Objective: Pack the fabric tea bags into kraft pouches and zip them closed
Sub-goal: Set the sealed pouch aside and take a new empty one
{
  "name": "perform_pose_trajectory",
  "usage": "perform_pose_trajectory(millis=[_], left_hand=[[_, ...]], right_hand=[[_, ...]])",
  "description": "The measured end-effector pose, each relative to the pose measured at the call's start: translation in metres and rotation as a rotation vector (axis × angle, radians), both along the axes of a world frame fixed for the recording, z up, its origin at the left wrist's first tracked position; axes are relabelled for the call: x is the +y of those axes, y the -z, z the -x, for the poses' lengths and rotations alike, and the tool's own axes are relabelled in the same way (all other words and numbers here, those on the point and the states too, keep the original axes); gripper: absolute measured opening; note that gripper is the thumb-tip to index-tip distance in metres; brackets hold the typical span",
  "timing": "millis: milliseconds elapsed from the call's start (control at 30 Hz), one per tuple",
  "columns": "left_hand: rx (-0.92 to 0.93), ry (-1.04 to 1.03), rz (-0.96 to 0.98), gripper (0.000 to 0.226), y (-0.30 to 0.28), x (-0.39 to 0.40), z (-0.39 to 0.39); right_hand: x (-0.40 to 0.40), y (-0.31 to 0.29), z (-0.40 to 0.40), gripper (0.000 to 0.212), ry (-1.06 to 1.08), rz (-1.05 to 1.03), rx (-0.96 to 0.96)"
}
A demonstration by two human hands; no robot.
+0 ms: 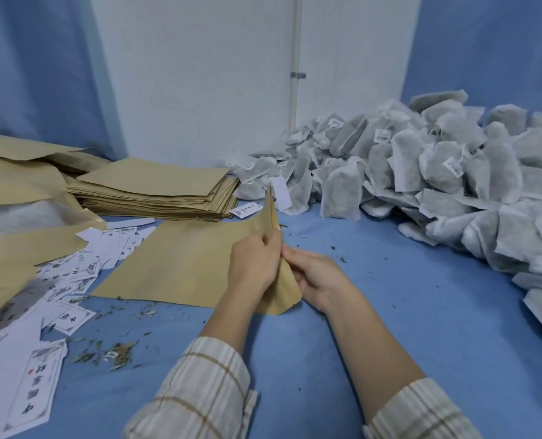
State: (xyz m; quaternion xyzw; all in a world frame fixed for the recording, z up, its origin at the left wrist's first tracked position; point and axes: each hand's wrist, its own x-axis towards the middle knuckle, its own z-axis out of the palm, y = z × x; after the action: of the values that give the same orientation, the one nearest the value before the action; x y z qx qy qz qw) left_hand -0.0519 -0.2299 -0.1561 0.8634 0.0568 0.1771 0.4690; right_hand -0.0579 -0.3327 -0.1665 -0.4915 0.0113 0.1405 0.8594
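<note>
tea bags (421, 172): big heap far right on worktop (390, 312), unpacked | pouch stack (155, 188): far left, mostly unused | pouch (181, 264): at centre, your left hand (254, 264) and right hand (317, 277) both pinch its mouth edge; looks empty, I judge | progress: early, filling and zipping remain

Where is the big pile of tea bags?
In the head view, the pile of tea bags is on the right, on the blue cloth, beside the stack of kraft pouches.
</note>
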Motion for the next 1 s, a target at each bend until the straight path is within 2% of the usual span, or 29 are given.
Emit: perform_pose_trajectory(millis=[167, 200, 300, 333, 400, 467, 600, 767, 833, 900, 1000], left_hand=[[-0.067, 0.038, 0.014, 0.036, 0.000, 0.004, 0.000], [-0.056, 0.051, 0.013, 0.036, 0.001, 0.004, 0.000], [-0.041, 0.080, -0.010, 0.039, 0.005, 0.005, -0.002], [-0.042, 0.082, -0.002, 0.039, 0.006, 0.004, -0.003], [-0.036, 0.095, 0.090, 0.038, 0.009, 0.002, -0.005], [-0.001, 0.160, 0.196, 0.041, 0.011, 0.000, -0.005], [0.063, 0.222, 0.223, 0.039, 0.017, -0.006, -0.001], [0.050, 0.175, 0.629, 0.038, 0.017, -0.009, 0.000], [0.034, 0.177, 0.642, 0.037, 0.017, -0.008, 0.001], [-0.004, 0.164, 0.545, 0.039, 0.015, -0.006, 0.003], [-0.089, 0.152, 0.218, 0.038, 0.007, -0.005, 0.003]], right_hand=[[0.003, -0.002, 0.003, 0.011, 0.005, 0.041, 0.008], [0.005, -0.003, 0.004, 0.011, 0.051, 0.140, -0.026], [0.011, -0.006, 0.004, 0.027, 0.282, 0.742, -0.223], [0.013, -0.009, 0.004, 0.024, 0.330, 0.854, -0.282], [0.012, -0.012, 0.004, 0.024, 0.354, 0.950, -0.348], [0.010, -0.011, 0.004, 0.038, 0.380, 1.053, -0.368], [0.010, -0.003, 0.004, 0.046, 0.478, 1.093, -0.275], [0.003, -0.002, -0.005, 0.023, 0.529, 0.880, 0.056], [0.000, -0.001, -0.006, 0.019, 0.519, 0.846, 0.064], [0.000, 0.000, -0.004, 0.014, 0.554, 0.884, -0.108], [0.004, -0.002, 0.002, 0.019, 0.554, 1.123, -0.536]])
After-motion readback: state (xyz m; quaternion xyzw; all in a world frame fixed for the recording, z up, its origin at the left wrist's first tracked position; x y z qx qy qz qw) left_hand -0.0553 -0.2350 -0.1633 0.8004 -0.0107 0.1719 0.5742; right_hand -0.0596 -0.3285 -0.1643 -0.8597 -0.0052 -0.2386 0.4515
